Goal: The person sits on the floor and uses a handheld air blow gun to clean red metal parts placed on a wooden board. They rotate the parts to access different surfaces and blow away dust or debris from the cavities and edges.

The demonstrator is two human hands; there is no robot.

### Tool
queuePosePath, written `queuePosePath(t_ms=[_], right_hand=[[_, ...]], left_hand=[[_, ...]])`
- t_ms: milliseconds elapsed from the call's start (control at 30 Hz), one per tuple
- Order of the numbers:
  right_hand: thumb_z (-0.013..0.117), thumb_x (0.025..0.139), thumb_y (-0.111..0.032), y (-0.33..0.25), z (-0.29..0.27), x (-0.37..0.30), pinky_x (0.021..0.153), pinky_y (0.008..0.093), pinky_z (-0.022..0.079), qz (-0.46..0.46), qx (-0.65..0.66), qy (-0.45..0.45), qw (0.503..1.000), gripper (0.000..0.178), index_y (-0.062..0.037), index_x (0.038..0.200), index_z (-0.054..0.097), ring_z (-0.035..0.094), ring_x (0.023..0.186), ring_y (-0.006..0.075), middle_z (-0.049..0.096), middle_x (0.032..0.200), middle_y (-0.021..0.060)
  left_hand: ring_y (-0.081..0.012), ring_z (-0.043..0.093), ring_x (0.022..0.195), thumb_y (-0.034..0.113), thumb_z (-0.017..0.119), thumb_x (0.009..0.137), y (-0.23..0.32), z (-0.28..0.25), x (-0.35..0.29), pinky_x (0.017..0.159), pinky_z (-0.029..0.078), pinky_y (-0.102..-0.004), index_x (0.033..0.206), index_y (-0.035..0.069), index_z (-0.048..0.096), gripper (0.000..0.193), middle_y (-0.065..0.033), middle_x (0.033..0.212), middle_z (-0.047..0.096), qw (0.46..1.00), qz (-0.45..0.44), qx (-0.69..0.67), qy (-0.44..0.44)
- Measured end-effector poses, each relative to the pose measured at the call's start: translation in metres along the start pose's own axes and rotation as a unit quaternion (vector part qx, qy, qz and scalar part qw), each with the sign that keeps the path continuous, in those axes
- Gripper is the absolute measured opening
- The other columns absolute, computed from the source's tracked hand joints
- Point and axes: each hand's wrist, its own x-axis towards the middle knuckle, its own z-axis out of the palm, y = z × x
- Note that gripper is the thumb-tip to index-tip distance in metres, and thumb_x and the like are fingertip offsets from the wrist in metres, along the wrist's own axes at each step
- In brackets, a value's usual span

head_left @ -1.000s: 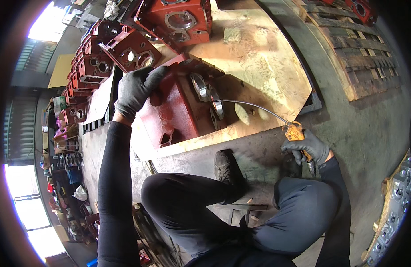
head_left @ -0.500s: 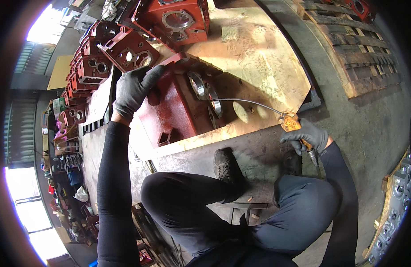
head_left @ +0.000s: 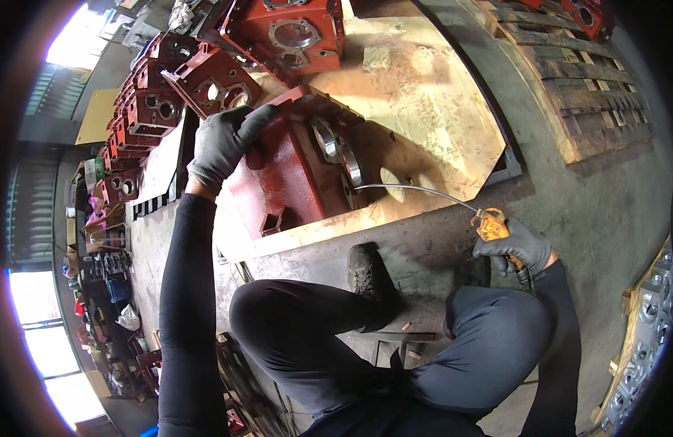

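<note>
A red cast metal housing (head_left: 278, 171) lies on a wooden board (head_left: 416, 95), its face with two bright machined bores turned to the right. My left hand (head_left: 223, 146), in a grey glove, is closed over the housing's upper left edge. In my gloved right hand (head_left: 522, 247) is an orange air blow gun (head_left: 492, 225), held off to the right above the floor. Its long, thin, curved nozzle (head_left: 416, 189) reaches left to the housing, with the tip beside the lower bore. Whether the tip touches the metal I cannot tell.
More red housings (head_left: 293, 36) stand at the far end of the board and in a row (head_left: 151, 109) at the left. A wooden pallet (head_left: 569, 73) lies at the far right. Grey metal castings (head_left: 642, 335) sit at the right edge. Shelves (head_left: 107, 291) line the left.
My right hand has moved slightly right and nearer with the blow gun. The nozzle tip has shifted from inside the lower bore toward the face's near edge. My left hand stays on the housing.
</note>
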Motion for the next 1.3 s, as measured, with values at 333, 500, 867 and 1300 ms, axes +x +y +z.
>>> queuePosePath(t_ms=[333, 500, 867, 1300], right_hand=[[0.075, 0.089, -0.022, -0.016, 0.021, 0.008, 0.041, 0.0245, 0.044, 0.022, -0.059, -0.01, 0.998, 0.024, 0.0016, 0.094, 0.07, 0.058, 0.043, 0.014, 0.063, 0.059, 0.0073], [0.076, 0.089, -0.021, -0.019, 0.029, 0.006, 0.042, 0.0256, 0.046, 0.034, -0.066, 0.006, 0.997, 0.023, 0.0009, 0.093, 0.07, 0.059, 0.045, 0.014, 0.064, 0.06, 0.0079], [0.072, 0.093, -0.013, -0.055, 0.021, -0.05, 0.063, 0.0337, 0.06, -0.144, -0.082, 0.089, 0.982, 0.028, 0.0049, 0.111, 0.06, 0.07, 0.072, 0.021, 0.067, 0.085, 0.0125], [0.068, 0.097, -0.018, -0.184, 0.133, 0.121, 0.077, 0.0302, 0.058, -0.306, -0.239, 0.069, 0.919, 0.042, 0.0045, 0.131, 0.057, 0.066, 0.094, 0.0168, 0.066, 0.12, 0.0134]], left_hand=[[-0.0298, 0.072, 0.081, 0.06, 0.054, 0.097, 0.003, -0.017, 0.005, 0.074, 0.054, -0.0395, 0.101, 0.007, 0.074, 0.056, -0.0133, 0.089, 0.075, 0.997, 0.049, 0.049, -0.042], [-0.0277, 0.072, 0.099, 0.044, 0.067, 0.095, 0.078, 0.001, 0.027, 0.084, 0.055, -0.0375, 0.121, 0.004, 0.067, 0.048, -0.017, 0.107, 0.073, 0.975, 0.211, 0.044, -0.054], [-0.0343, 0.068, 0.068, 0.052, 0.069, 0.088, 0.025, 0.01, 0.01, 0.062, 0.051, -0.0429, 0.082, 0.01, 0.073, 0.042, -0.0132, 0.072, 0.069, 0.983, 0.138, 0.081, 0.095], [-0.0101, 0.068, 0.086, 0.026, 0.069, 0.096, -0.163, -0.007, -0.138, 0.08, 0.055, -0.0282, 0.102, 0.003, 0.076, 0.025, -0.005, 0.092, 0.076, 0.931, -0.016, -0.251, 0.264]])
